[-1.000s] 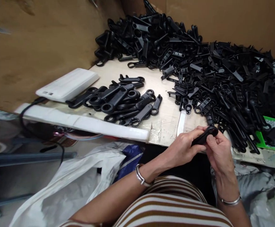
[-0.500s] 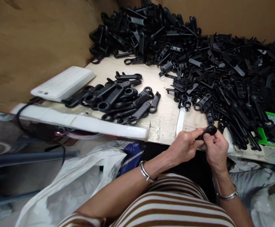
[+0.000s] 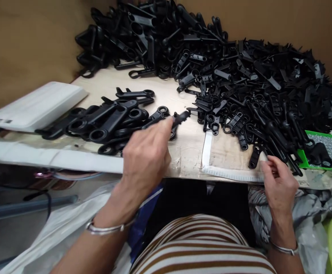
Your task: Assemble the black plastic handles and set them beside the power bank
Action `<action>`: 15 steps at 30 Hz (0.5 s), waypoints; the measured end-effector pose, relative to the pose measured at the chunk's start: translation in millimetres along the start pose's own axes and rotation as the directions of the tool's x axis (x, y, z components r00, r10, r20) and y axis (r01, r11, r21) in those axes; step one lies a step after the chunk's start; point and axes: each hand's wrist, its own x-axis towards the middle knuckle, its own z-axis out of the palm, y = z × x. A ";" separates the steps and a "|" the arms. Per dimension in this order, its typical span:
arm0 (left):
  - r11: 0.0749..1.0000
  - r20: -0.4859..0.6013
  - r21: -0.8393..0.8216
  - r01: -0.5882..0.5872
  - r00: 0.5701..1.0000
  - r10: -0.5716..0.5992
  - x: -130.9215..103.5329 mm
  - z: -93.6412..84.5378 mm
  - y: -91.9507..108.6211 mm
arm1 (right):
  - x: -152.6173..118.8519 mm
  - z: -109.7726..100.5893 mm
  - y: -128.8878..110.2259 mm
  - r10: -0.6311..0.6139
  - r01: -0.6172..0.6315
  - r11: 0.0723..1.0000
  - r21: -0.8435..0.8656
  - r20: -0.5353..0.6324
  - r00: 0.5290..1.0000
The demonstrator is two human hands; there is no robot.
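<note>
My left hand (image 3: 147, 154) is over the left part of the table, closed around a black plastic ring-ended handle (image 3: 181, 118) that sticks out past the fingers, slightly blurred. Just beyond and to its left lies a small heap of similar black handles (image 3: 111, 120). At the table's front edge on the right, my right hand (image 3: 280, 184) has its fingers curled and the thumb pressed in. Whatever those fingertips hold, if anything, is hidden. Beside them lies a flat black plastic piece with holes (image 3: 254, 156).
A large pile of black plastic parts (image 3: 220, 72) covers the back and right of the table (image 3: 183, 160). A green tray (image 3: 304, 161) with small shiny metal bits sits at right, and a white flat box (image 3: 37, 106) at left. Cardboard walls (image 3: 268, 19) rise behind.
My hands have come apart. The left has carried the black handle leftward to the small heap; the right has let go of it and moved slightly right, beside the loose parts.
</note>
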 end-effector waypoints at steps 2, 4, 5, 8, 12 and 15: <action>0.992 0.094 0.104 0.076 0.992 -0.086 15.6 -1.7 -7.3 | 0.9 2.8 -1.5 -0.072 0.089 0.983 -0.163 0.106 0.992; 0.979 0.210 0.144 0.145 0.962 -0.174 29.1 -0.9 -12.8 | 0.5 9.1 -6.7 -0.088 0.138 0.954 -0.267 0.191 0.978; 0.974 0.251 0.158 0.165 0.947 -0.201 34.2 0.6 -16.1 | 0.0 11.9 -8.5 -0.089 0.150 0.944 -0.293 0.211 0.973; 0.967 0.302 0.184 0.178 0.926 -0.228 42.0 7.4 -28.0 | -1.5 11.0 -5.5 -0.085 0.152 0.943 -0.296 0.226 0.971; 0.981 0.205 0.085 0.175 0.960 -0.190 38.9 9.7 -28.4 | -1.2 -13.1 4.0 -0.057 0.089 0.974 -0.208 0.157 0.986; 0.961 0.096 -0.219 0.166 0.984 -0.149 30.9 4.5 -3.5 | 2.0 -29.6 -8.0 -0.181 0.188 0.982 -0.018 0.185 0.966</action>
